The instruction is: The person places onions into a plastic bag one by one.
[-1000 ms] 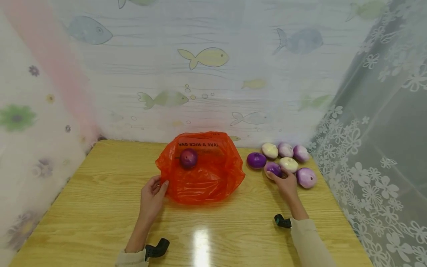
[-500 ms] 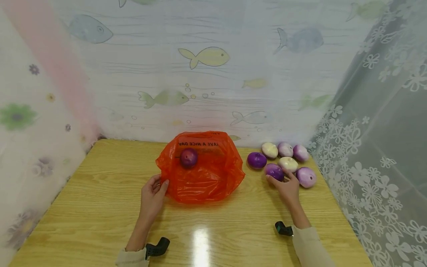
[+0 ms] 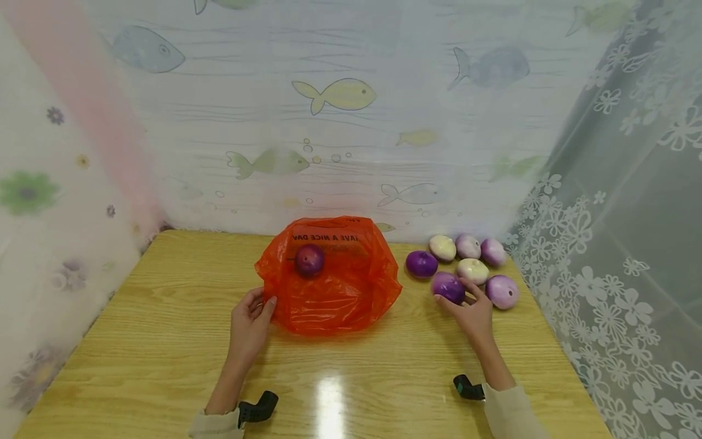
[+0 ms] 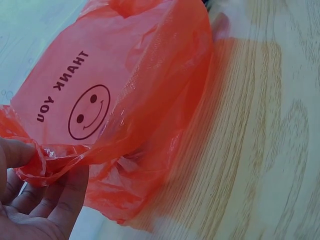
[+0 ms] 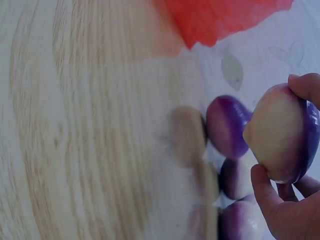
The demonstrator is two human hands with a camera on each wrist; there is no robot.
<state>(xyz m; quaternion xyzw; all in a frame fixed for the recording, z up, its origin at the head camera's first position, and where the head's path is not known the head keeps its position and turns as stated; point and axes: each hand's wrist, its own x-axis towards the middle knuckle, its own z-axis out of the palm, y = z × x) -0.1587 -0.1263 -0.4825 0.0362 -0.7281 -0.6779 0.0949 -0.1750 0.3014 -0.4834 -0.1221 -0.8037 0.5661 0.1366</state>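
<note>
My left hand (image 3: 250, 317) pinches the left edge of a red plastic bag (image 3: 329, 305), whose mouth faces me. Through the left wrist view, the bunched rim lies between thumb and fingers, beside a printed smiley face. A dark purple onion (image 3: 309, 261) sits inside the bag. On the right, my right hand (image 3: 474, 314) grips a purple onion (image 3: 447, 288) between thumb and fingers. Up close in the right wrist view, this onion (image 5: 277, 132) has a pale pointed end and a shiny purple side. A deep purple onion (image 3: 421, 264) lies just behind it.
Several more onions cluster at the table's back right, among them a pale one (image 3: 473, 271) and a light purple one (image 3: 502, 292) near my right hand. The wooden table (image 3: 164, 341) meets a fish-patterned curtain (image 3: 340, 140) behind and a lace-flowered curtain (image 3: 614, 292) on the right.
My right hand has drawn the onion slightly toward me and left, out from the group. My left hand and the bag have stayed in place.
</note>
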